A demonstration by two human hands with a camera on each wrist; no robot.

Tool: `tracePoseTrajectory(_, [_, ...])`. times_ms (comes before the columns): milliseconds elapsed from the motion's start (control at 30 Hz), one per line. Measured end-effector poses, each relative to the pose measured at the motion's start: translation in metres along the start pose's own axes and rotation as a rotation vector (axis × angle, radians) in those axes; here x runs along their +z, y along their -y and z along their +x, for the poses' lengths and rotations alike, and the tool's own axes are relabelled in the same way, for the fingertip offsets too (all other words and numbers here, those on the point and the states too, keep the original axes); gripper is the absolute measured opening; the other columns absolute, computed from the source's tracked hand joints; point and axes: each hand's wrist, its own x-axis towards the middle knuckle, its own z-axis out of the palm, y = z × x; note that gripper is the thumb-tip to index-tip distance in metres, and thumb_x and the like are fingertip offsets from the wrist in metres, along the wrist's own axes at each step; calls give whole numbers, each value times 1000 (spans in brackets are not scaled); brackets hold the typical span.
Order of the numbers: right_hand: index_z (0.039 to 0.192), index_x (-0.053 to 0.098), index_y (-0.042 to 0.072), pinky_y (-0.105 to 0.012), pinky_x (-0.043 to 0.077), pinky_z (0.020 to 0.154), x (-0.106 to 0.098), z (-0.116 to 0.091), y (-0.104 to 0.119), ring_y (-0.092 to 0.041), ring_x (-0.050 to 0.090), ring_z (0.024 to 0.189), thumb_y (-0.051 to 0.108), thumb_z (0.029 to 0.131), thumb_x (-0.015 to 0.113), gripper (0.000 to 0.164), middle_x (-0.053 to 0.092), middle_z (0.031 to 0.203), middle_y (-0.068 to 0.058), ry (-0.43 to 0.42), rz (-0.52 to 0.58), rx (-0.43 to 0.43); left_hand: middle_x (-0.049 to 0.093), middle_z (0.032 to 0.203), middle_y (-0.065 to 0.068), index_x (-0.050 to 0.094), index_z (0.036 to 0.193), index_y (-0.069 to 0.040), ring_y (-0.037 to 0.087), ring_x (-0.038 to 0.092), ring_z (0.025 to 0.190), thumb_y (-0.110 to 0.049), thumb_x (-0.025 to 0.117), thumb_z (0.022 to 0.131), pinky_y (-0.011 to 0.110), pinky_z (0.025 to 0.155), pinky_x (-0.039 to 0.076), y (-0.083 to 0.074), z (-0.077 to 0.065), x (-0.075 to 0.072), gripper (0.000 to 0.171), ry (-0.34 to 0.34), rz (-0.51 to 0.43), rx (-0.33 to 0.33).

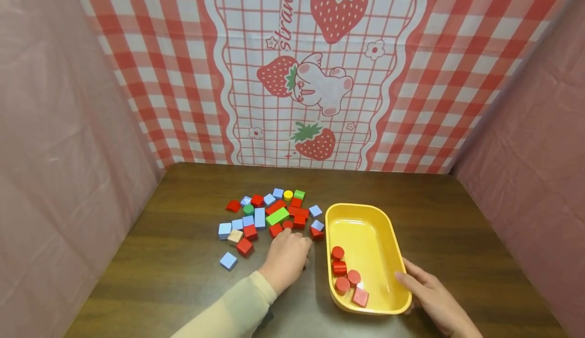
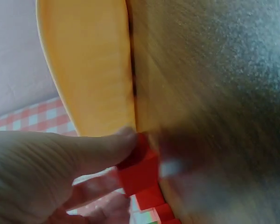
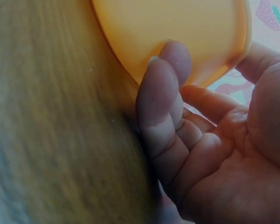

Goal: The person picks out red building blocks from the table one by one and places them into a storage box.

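Note:
My left hand (image 1: 287, 259) is at the near side of a spread of wooden blocks. In the left wrist view its thumb and fingers pinch a red block (image 2: 139, 173). More red blocks lie just beyond it. My right hand (image 1: 431, 295) grips the right side of a yellow plastic tub (image 1: 381, 236), thumb over the rim and fingers against the outside wall, as the right wrist view shows. Inside the tub, along its left side and near end, lie several red pieces, among them a red cylinder (image 1: 337, 253) and a red cube (image 1: 360, 297).
Left of the tub lie mixed blocks: a long green block (image 1: 277, 216), a yellow cylinder (image 1: 288, 195), a plain wood block (image 1: 235, 237), several red and light blue ones. A light blue block (image 1: 228, 261) sits apart nearer me. A strawberry-print cloth (image 1: 183, 74) hangs behind the brown table (image 1: 151, 277).

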Motion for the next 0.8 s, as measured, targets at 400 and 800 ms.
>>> tracePoseTrajectory(400, [154,24,-2,-38,57,52,-1,1,-1,-27,61,60,18,105,49,58,65,91,-25,4,12,5,63,106,-7,68,111,-18,5,52,95,-25,76,86,23,85,51,-33,-4,-25,27,-358,-372,197])
tracePoseTrajectory(800, [154,25,-1,-36,56,52,-2,1,0,-27,62,65,18,106,46,55,65,97,-25,36,2,-6,65,95,-23,72,101,-35,-1,41,84,-38,75,86,16,73,34,-101,11,-3,16,-154,-217,433])
